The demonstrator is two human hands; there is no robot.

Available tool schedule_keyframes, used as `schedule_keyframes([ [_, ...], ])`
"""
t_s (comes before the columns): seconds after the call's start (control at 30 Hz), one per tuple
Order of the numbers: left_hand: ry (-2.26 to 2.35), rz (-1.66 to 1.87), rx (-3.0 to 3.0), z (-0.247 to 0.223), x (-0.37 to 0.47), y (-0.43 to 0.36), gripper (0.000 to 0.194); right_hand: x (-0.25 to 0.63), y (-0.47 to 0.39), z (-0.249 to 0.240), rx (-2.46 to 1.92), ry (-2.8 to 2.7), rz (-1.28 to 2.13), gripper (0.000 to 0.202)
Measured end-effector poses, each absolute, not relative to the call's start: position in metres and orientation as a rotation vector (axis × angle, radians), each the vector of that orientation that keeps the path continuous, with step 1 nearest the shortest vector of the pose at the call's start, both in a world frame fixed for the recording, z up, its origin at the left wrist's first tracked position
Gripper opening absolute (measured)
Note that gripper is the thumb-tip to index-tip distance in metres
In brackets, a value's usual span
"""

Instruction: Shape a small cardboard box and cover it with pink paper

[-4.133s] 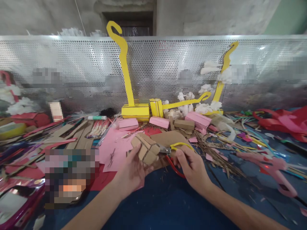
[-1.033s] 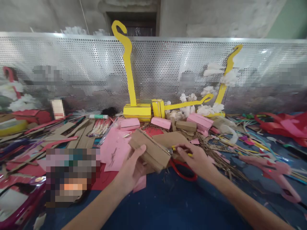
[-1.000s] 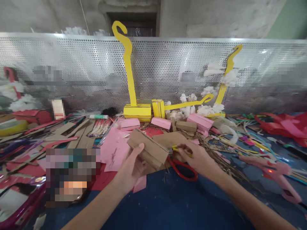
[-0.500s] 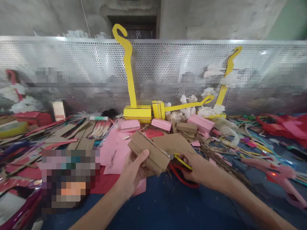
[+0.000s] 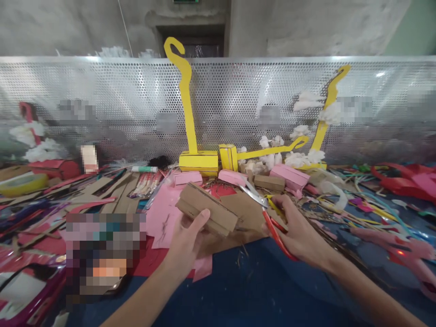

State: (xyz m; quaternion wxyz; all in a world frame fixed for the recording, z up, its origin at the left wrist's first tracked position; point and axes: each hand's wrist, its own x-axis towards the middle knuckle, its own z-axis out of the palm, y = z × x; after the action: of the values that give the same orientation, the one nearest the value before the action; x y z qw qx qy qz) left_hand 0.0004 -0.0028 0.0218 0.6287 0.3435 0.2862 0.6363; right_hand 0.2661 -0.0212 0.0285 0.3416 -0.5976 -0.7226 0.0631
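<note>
My left hand (image 5: pixel 190 236) grips a folded brown cardboard box (image 5: pixel 207 210) from its lower left side, thumb on top. To the right, my right hand (image 5: pixel 293 229) is closed round scissors (image 5: pixel 277 231) with red and yellow handles. Their metal blades point up and left, apart from the box. Beneath the box lie a flat brown cardboard sheet (image 5: pixel 252 213) and pink paper (image 5: pixel 161 215) with dark marks. Behind stand a yellow box with a tall hooked strip (image 5: pixel 187 104) and small pink boxes (image 5: pixel 188 177).
A perforated metal panel (image 5: pixel 136 100) runs across the back. On the right lies a pink glue gun (image 5: pixel 395 243) with a glowing light. Cardboard strips (image 5: pixel 117 193) and a yellow tape roll (image 5: pixel 23 185) are at the left, and red strips (image 5: pixel 402 179) at the far right.
My right hand has drawn the scissors away from the cardboard box, rightward, and their blades now show. The box stays in my left hand. The whole view has shifted slightly.
</note>
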Motion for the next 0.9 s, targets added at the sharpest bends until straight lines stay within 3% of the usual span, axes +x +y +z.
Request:
schedule_keyframes([
  [0.17, 0.698, 1.472, 0.817, 0.024, -0.002, -0.004, 0.071, 0.254, -0.032, 0.027, -1.474, -2.01, 0.061, 0.041],
  [0.4, 0.788, 1.48, 0.97, 0.012, -0.004, 0.001, 0.059, 0.25, -0.032, 0.021, -1.522, -2.031, 0.042, 0.04],
  [0.63, 0.8, 1.477, 1.032, 0.015, -0.003, 0.0, 0.059, 0.249, -0.027, 0.015, -1.539, -2.015, 0.13, 0.027],
  [0.9, 0.771, 1.45, 1.01, 0.009, -0.002, -0.003, 0.066, 0.252, -0.023, 0.011, -1.673, -1.944, 0.084, 0.026],
])
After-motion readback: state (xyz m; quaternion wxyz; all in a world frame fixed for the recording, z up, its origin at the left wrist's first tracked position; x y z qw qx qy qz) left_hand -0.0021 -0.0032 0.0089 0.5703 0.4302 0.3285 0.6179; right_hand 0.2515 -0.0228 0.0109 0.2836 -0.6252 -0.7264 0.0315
